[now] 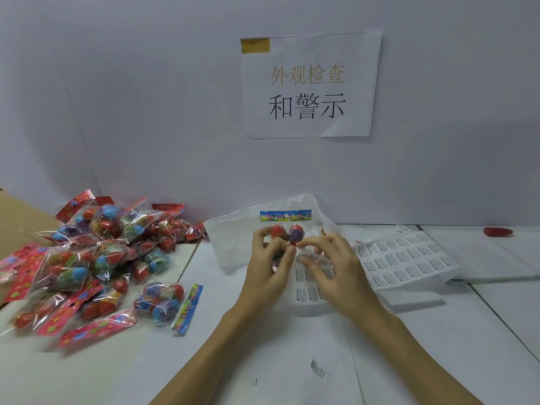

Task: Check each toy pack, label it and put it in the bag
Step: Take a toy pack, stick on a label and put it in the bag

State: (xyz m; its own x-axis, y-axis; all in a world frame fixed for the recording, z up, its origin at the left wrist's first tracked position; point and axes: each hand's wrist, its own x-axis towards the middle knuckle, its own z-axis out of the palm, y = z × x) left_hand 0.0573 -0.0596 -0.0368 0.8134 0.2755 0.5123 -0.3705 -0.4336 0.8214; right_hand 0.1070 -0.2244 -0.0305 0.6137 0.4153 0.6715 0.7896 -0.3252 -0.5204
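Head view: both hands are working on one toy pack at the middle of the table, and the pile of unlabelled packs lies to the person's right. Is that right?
Not quite. The head view shows the left hand and right hand at one toy pack mid-table, but the pile of packs lies to the person's left. The label sheet is what lies to the right.

Packing and inspection station, workshop type. Evidence: white worktable (292, 361) against a plain partition; printed paper sign (309, 83) with Chinese characters taped to the partition; heap of bagged toy packs (96, 258); sheets of warning stickers (406, 258).
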